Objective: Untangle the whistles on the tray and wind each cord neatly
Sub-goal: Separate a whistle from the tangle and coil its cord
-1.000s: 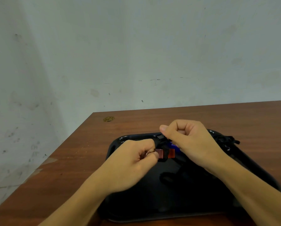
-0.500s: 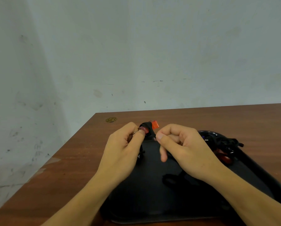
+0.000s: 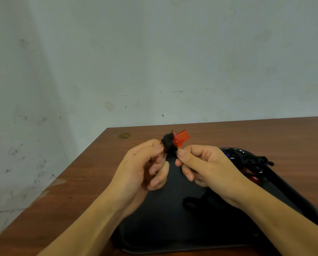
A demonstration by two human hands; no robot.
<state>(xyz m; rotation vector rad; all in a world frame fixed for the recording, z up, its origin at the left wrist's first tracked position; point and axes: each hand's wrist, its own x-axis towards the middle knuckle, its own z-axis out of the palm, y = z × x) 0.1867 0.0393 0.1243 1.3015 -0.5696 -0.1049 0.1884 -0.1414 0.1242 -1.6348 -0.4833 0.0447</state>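
Red whistle point(image 3: 180, 139): held up above the tray's far-left corner, mouthpiece pointing toward 1 o'clock; black cord point(image 3: 169, 145) wound in a tight band round its body.
Left hand point(image 3: 139, 169): thumb and forefinger pinch the whistle's near end, at 9 o'clock of the cord band; other fingers curled in.
Right hand point(image 3: 208, 167): thumb and forefinger pinch the cord just beneath the band, at 5 o'clock of the whistle; the rest folded.
Tray point(image 3: 165, 218): black, on the wooden table point(image 3: 77, 191), under both forearms.
Tangle point(image 3: 250, 163): more dark cords with red and blue pieces, heaped at the tray's far-right corner, 3 o'clock of the hands.
Brass disc point(image 3: 124, 135): on the table near its far-left corner.
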